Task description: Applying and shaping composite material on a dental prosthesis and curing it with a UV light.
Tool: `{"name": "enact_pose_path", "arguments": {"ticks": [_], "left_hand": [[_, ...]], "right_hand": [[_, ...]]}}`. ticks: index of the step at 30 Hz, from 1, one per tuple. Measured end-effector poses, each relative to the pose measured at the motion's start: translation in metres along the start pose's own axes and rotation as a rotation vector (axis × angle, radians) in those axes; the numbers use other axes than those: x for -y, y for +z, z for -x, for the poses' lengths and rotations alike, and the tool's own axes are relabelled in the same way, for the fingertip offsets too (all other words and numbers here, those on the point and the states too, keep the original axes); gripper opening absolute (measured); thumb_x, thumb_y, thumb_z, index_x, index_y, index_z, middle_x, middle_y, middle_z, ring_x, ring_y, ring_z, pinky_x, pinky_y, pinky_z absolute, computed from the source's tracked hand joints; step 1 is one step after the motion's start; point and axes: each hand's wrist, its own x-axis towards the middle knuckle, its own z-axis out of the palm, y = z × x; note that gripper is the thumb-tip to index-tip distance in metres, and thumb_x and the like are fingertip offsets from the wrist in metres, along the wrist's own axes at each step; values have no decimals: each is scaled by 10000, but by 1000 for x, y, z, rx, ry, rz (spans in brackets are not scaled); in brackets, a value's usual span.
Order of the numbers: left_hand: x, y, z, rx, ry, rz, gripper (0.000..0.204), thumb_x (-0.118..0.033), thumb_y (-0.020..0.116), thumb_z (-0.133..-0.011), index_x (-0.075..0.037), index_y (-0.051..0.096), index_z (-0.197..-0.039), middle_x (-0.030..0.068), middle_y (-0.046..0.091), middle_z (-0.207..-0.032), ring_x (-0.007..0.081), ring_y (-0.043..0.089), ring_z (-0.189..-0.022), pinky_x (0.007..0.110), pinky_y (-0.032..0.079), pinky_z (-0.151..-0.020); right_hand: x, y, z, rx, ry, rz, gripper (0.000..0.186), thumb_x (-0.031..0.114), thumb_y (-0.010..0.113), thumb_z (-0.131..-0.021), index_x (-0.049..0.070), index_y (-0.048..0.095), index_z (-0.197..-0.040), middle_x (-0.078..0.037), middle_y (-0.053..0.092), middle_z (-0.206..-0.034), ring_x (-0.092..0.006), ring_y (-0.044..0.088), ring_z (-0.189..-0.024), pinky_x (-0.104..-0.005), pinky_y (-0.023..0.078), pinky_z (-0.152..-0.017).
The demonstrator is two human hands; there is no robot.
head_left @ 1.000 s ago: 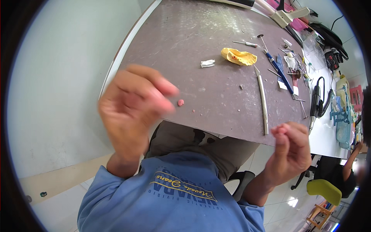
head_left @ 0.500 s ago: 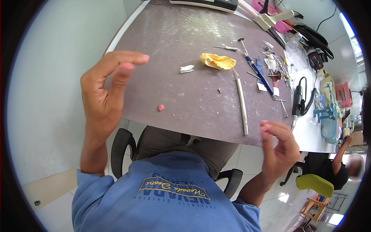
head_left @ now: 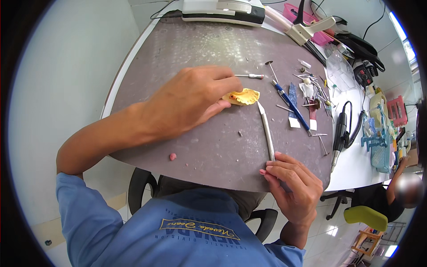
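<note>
Person's left hand [head_left: 193, 97] curled over left end of yellow cast [head_left: 246, 98] on tabletop [head_left: 213, 149], hiding that end, cannot tell whether gripping; right hand [head_left: 294, 183] pinches pink bit [head_left: 263, 171], mostly covered, beside knife [head_left: 267, 132]

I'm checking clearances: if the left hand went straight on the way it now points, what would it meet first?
Most likely the yellow mold, right in front of the left hand; whether they touch is hard to tell.
</note>
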Motion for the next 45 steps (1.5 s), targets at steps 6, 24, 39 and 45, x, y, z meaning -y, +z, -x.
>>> {"name": "enact_pose_path", "arguments": {"ticks": [6,24,39,45], "left_hand": [[26,-21,4,-197,-112,-76,279,-26,726,-723,-37,629,-985,123,631,-936,315,630,-829,372,516,-732],[41,-32,23,-272,-463,151,611,-185,743,-789,-45,445,-1305,175,513,-1250,343,539,-1127,404,460,-949],[-12,-56,84,-491,-992,18,622,-15,627,-772,-29,376,-1341,213,362,-1376,405,333,-1296,493,270,-1081],[-6,-61,89,-473,-1020,79,611,-22,621,-779,-32,377,-1339,215,368,-1372,411,341,-1288,500,274,-1075]], "right_hand": [[-9,-57,-44,104,-146,78,216,38,831,-637,29,687,-798,-93,696,-816,-260,704,-809,-328,578,-684],[96,-262,-375,-562,-633,301,133,18,712,-796,15,698,-928,-129,709,-844,-183,704,-757,-282,551,-700],[147,-261,-515,-276,-480,249,107,82,679,-820,-10,683,-876,-167,681,-776,-317,644,-638,-392,513,-648],[153,-248,-521,-289,-387,238,92,64,661,-823,-10,698,-863,-192,671,-770,-343,642,-654,-404,515,-666]]}}
